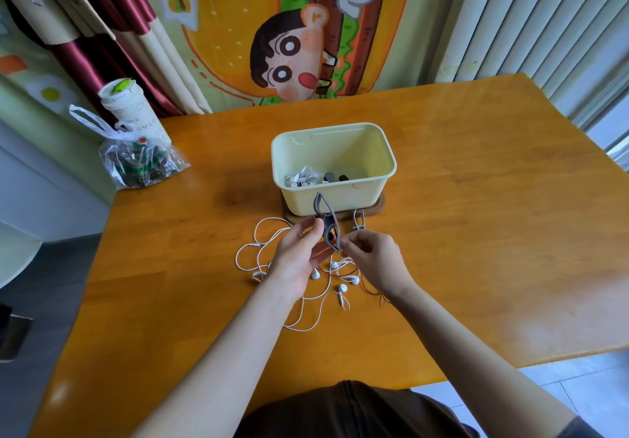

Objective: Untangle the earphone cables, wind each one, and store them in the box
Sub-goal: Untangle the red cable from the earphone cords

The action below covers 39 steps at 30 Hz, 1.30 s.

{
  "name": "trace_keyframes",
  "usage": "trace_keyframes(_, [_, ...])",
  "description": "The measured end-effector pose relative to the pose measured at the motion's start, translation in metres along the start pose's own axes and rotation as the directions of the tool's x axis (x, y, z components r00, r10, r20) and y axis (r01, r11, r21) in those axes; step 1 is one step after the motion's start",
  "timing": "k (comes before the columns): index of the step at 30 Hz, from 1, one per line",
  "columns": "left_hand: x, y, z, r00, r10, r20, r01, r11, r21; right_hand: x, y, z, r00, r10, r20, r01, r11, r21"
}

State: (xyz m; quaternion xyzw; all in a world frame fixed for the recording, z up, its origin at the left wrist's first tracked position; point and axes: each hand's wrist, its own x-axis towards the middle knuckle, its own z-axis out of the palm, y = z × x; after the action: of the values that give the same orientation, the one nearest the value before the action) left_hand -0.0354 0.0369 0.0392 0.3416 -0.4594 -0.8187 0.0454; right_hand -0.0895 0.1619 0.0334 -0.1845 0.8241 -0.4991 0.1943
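Note:
A pale yellow box (374, 162) stands on a brown lid in the middle of the table; inside lie a wound white earphone bundle (301, 177) and a dark item (335, 177). In front of the box my left hand (299, 253) pinches a grey clip (325, 221) held upright, with a thin dark red cable at it. My right hand (372, 260) pinches the clip's lower end. Loose white earphones (342, 289) and their cable loops lie on the table beneath both hands. The red cable (369, 288) trails under my right wrist.
A second clip (358, 222) lies by the box's front edge. At the table's far left corner stand a clear plastic bag (136, 162) and a white cup (131, 110). Curtains hang behind the wooden table (476, 233).

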Motion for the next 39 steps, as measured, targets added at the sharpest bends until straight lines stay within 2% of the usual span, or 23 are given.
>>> trace_keyframes(3, [0.0, -0.003, 0.0, 1.0, -0.03, 0.001, 0.03, 0.999, 0.016, 0.002, 0.001, 0.001, 0.998, 0.048, 0.044, -0.048, 0.999, 0.015])
trace_keyframes(7, [0.004, -0.004, 0.001, 0.997, 0.045, -0.067, -0.049, 0.997, -0.053, -0.002, -0.002, 0.001, 0.999, 0.016, 0.039, -0.015, 1.0, -0.023])
trace_keyframes(12, [0.009, -0.008, 0.001, 0.968, 0.186, -0.168, -0.173, 0.981, 0.088, -0.006, -0.004, 0.002, 0.998, -0.053, 0.041, 0.059, 0.986, -0.156])
trace_keyframes(17, [0.008, -0.007, -0.002, 0.976, 0.079, -0.203, -0.085, 0.996, -0.024, -0.007, -0.008, -0.001, 0.993, -0.108, 0.057, 0.119, 0.96, -0.255])
trace_keyframes(20, [0.012, -0.014, -0.006, 0.956, 0.155, -0.25, -0.126, 0.984, 0.126, -0.009, -0.015, 0.0, 0.979, -0.185, 0.087, 0.203, 0.935, -0.29])
trace_keyframes(22, [0.01, -0.015, -0.006, 0.93, 0.301, -0.209, -0.22, 0.915, 0.339, -0.008, -0.019, -0.001, 0.965, -0.241, 0.099, 0.26, 0.912, -0.317])
trace_keyframes(24, [0.009, -0.014, -0.008, 0.889, 0.448, -0.094, -0.325, 0.762, 0.561, -0.003, -0.02, -0.006, 0.957, -0.273, 0.1, 0.291, 0.895, -0.339])
trace_keyframes(25, [0.009, -0.013, -0.01, 0.872, 0.489, -0.034, -0.362, 0.69, 0.627, -0.001, -0.019, -0.009, 0.953, -0.286, 0.098, 0.302, 0.886, -0.352])
trace_keyframes(27, [0.01, -0.011, -0.013, 0.866, 0.498, 0.047, -0.391, 0.616, 0.684, 0.004, -0.016, -0.015, 0.945, -0.311, 0.097, 0.324, 0.868, -0.375])
trace_keyframes(34, [0.008, -0.01, -0.017, 0.9, 0.358, 0.248, -0.409, 0.497, 0.765, 0.014, -0.012, -0.032, 0.935, -0.352, 0.045, 0.341, 0.854, -0.392])
trace_keyframes(36, [0.007, -0.011, -0.017, 0.911, 0.308, 0.276, -0.403, 0.515, 0.757, 0.017, -0.012, -0.035, 0.933, -0.359, 0.024, 0.343, 0.865, -0.366])
trace_keyframes(39, [0.003, -0.007, -0.016, 0.928, 0.227, 0.296, -0.371, 0.636, 0.676, 0.021, -0.012, -0.038, 0.948, -0.316, -0.024, 0.297, 0.912, -0.282])
